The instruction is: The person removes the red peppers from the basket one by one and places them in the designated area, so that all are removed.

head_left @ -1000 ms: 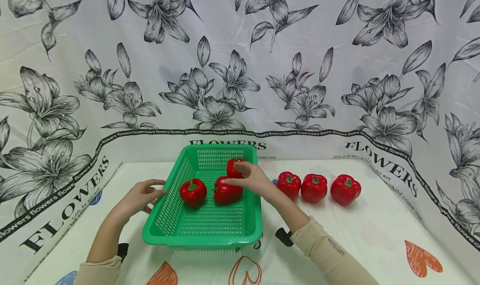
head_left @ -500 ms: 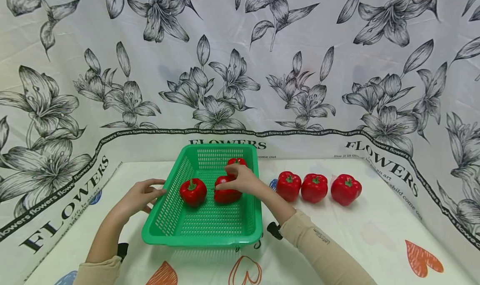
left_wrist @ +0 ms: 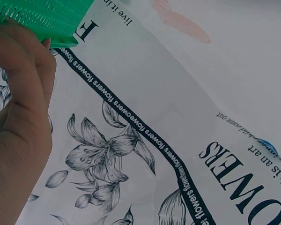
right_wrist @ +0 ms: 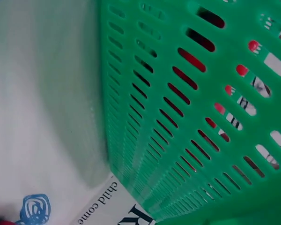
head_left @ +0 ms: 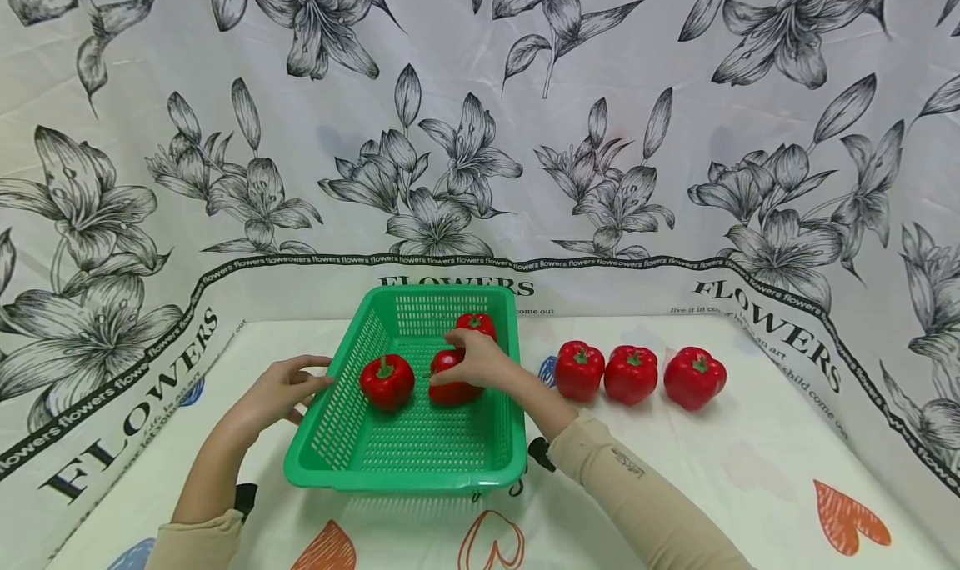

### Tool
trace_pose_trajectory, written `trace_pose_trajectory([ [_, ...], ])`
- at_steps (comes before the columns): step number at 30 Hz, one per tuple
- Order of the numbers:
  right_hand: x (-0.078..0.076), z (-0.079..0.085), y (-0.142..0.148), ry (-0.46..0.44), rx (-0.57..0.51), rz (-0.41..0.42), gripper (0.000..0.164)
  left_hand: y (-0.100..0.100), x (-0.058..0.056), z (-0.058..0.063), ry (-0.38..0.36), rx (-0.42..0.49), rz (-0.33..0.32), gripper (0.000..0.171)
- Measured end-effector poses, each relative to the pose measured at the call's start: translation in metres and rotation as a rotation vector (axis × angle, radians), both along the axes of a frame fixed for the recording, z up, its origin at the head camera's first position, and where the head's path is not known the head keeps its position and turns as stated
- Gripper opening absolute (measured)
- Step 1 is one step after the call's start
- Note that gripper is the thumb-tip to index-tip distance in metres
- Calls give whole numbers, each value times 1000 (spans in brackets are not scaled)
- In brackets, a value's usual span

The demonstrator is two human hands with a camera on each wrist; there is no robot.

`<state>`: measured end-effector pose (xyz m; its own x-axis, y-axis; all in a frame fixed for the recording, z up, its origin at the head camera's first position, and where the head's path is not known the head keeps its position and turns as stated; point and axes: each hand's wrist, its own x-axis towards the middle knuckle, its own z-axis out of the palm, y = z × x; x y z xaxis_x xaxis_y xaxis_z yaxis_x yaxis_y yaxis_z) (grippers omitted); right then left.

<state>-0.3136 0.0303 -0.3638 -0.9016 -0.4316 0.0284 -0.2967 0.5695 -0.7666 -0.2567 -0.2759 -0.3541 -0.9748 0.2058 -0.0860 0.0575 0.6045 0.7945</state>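
A green slotted plastic basket (head_left: 405, 478) stands on the covered table with three red bell peppers inside. One is an upright pepper (head_left: 387, 384) at the left, another a pepper (head_left: 476, 323) in the back right corner. Between them my right hand (head_left: 480, 362) grips a pepper (head_left: 453, 392) lying on its side, thumb across its near side and fingers behind, partly covering it. My left hand (head_left: 281, 391) holds the basket's left rim, its bent fingers (left_wrist: 30, 42) at the edge in the left wrist view. The basket wall (right_wrist: 192, 108) hides the right hand's grip in the right wrist view.
To the right of the basket, a red pepper (head_left: 580, 372), a second pepper (head_left: 631, 375) and a third pepper (head_left: 694, 378) stand in a row on the white printed cloth (head_left: 720, 487). A flower-printed backdrop (head_left: 480, 178) rises behind and at both sides.
My right hand has shifted slightly left over the sideways pepper, its thumb now reaching toward the stem end. The left hand and basket stay where they were.
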Motion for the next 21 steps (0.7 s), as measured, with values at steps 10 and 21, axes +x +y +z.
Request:
trace_pose_trajectory([
  [10,0,-4,-5,53,119,4,77,1,0,2,2,-13,5,58],
  [21,3,-7,-2,124,141,20,71,2,1,2,-6,-16,8,57],
])
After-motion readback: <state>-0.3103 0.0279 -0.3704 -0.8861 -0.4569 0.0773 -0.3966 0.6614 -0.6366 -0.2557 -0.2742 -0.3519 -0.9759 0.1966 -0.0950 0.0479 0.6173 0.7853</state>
